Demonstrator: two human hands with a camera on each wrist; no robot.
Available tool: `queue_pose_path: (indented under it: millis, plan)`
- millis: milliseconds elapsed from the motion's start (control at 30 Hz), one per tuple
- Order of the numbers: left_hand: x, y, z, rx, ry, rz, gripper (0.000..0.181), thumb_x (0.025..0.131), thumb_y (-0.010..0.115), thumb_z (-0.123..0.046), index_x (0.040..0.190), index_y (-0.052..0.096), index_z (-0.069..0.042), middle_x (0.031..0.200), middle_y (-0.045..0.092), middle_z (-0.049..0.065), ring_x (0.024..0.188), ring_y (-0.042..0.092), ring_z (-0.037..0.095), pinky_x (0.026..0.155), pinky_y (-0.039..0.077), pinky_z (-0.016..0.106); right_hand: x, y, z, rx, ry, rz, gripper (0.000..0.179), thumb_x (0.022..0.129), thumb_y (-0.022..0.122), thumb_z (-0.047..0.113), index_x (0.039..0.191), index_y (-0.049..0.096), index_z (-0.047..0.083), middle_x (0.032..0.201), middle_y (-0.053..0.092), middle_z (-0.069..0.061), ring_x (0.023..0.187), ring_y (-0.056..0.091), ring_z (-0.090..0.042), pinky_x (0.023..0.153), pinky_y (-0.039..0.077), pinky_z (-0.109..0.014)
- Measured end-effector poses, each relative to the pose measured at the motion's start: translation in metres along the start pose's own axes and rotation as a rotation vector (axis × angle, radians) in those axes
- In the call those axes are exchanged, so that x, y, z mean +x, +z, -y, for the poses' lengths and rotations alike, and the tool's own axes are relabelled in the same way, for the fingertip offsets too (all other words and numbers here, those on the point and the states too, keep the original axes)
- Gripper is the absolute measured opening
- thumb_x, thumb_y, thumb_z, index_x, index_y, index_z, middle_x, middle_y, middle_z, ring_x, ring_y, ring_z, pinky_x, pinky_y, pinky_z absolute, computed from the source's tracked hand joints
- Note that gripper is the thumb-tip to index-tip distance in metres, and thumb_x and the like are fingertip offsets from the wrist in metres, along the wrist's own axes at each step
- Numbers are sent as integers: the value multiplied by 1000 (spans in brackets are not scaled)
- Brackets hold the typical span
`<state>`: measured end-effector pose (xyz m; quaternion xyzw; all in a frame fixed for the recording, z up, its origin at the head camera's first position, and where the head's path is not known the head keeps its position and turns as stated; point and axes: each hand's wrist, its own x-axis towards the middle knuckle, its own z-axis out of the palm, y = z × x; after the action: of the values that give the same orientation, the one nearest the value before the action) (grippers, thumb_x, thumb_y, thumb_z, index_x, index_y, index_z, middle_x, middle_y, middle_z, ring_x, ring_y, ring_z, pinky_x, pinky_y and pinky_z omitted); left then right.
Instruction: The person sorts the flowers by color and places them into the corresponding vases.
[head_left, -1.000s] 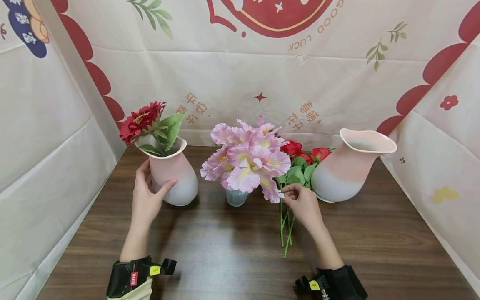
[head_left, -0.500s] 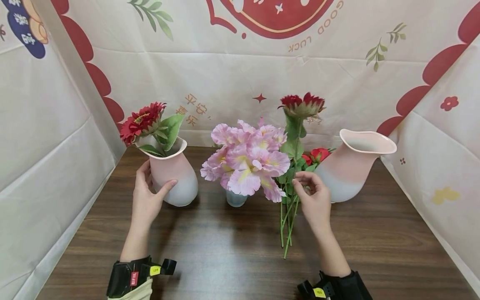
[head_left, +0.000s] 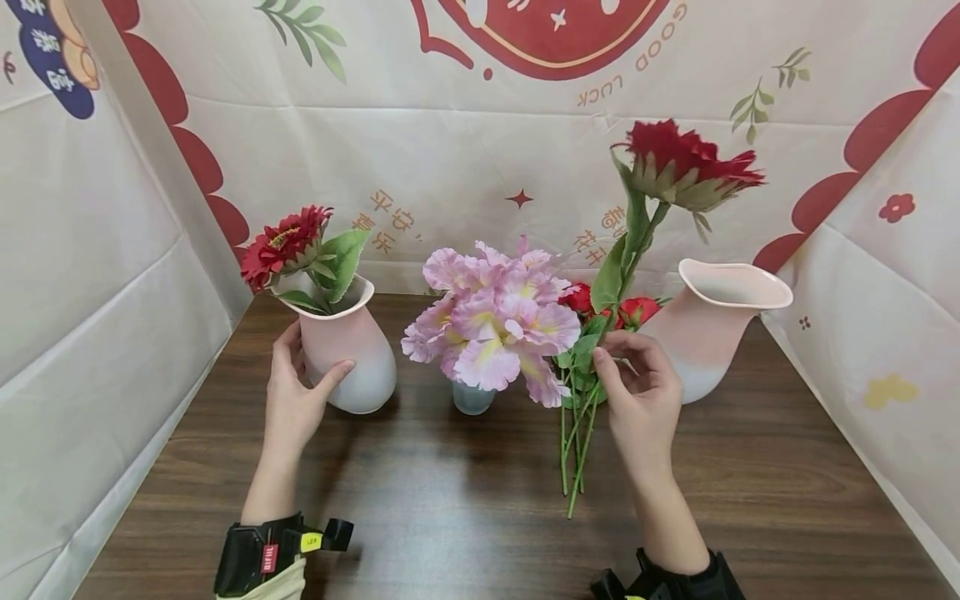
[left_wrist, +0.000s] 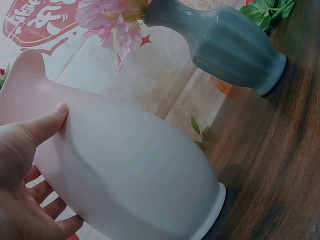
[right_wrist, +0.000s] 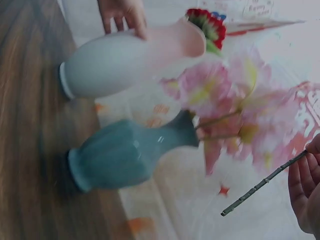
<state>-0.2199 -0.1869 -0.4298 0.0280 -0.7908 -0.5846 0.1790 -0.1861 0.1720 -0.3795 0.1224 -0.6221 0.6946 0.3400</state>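
My left hand (head_left: 296, 400) grips the side of a pink-and-white vase (head_left: 351, 358), thumb in front and fingers around the far side. That vase stands upright on the table with a red zinnia-like flower (head_left: 285, 242) in its mouth. My right hand (head_left: 641, 396) pinches the stem of another red zinnia-like flower (head_left: 682, 167), raised with its bloom leaning right. In the right wrist view the cut lower end of its stem (right_wrist: 262, 183) points out below the fingers. A second pink-and-white vase (head_left: 697, 350), its mouth flaring right, stands just behind the right hand.
Between the hands, a small teal vase (head_left: 472, 398) holds pink ruffled flowers (head_left: 495, 325). Red roses (head_left: 639, 311) with green stems (head_left: 564, 454) lie on the wooden table (head_left: 450, 508), partly behind the right hand. White printed cloth (head_left: 465, 150) encloses the back and sides.
My right hand has lifted the red zinnia-like flower from behind the pink blooms, up and to the right. The left hand keeps its hold on the vase.
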Motion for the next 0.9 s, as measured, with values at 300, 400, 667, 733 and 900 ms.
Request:
queue_pose_path:
  millis: [300, 400, 667, 733, 900]
  plan:
    - [0, 0, 0, -8, 9, -4, 84, 85, 78, -11, 151, 28, -1, 156, 36, 19, 146, 36, 34, 121, 31, 52, -3, 22, 27, 84, -52, 76, 15, 88, 65, -11, 102, 67, -5, 90, 68, 0, 85, 63, -10, 75, 54, -18]
    - [0, 0, 1, -2, 8, -2, 83, 85, 78, -12, 151, 29, -1, 156, 36, 18, 146, 36, 34, 121, 31, 52, -7, 29, 35, 77, -49, 100, 14, 88, 66, -8, 102, 67, -3, 90, 67, 1, 85, 63, -10, 76, 55, -18]
    - [0, 0, 1, 11, 7, 5, 84, 86, 78, -16, 153, 28, -5, 157, 36, 16, 146, 36, 33, 121, 31, 52, -13, 55, 52, 154, -129, 224, 18, 86, 60, -19, 101, 64, -9, 87, 65, 2, 69, 58, -7, 64, 52, -17]
    - [0, -1, 0, 10, 6, 6, 84, 86, 78, -17, 153, 28, -5, 157, 35, 16, 146, 36, 33, 122, 30, 53, -13, 62, 53, 153, -137, 253, 13, 87, 62, -15, 100, 61, -12, 87, 65, 1, 68, 58, -7, 63, 51, -16]
    - [-1, -1, 1, 4, 9, 2, 84, 86, 78, -16, 152, 28, -3, 157, 35, 17, 146, 36, 33, 122, 30, 52, -11, 81, 56, 118, -119, 287, 20, 91, 67, -2, 99, 58, -17, 91, 66, 5, 81, 60, -6, 71, 53, -17]
